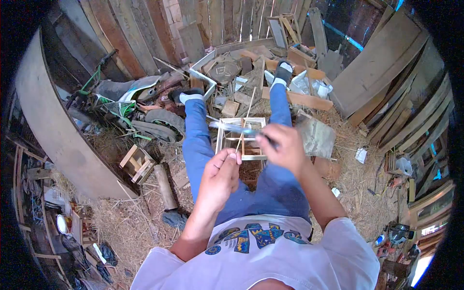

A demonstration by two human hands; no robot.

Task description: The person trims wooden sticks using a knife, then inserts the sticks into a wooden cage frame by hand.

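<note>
Sitting on a straw-strewn floor (355,186), stick and knife in hand

A curved panel (72,130) bounds the left side, and leaning boards (377,63) the right; scrap wood (232,72) crowds the ground between the feet. Straw-covered room opens outside each leg. Between the legs stands an open wooden frame (220,137), split by inner bars, its contents hard to make out. A small slatted box (137,166) lies tilted beyond the left leg. The left hand (220,176) is nearly closed, thumb and fingers pinching the lower end of a thin stick (250,106) that slants away, leaning slightly right, over the frame. The right hand (286,147) curls round the dark handle of a knife (249,131), its blurred blade pointing left across the stick; contact cannot be told.
</note>
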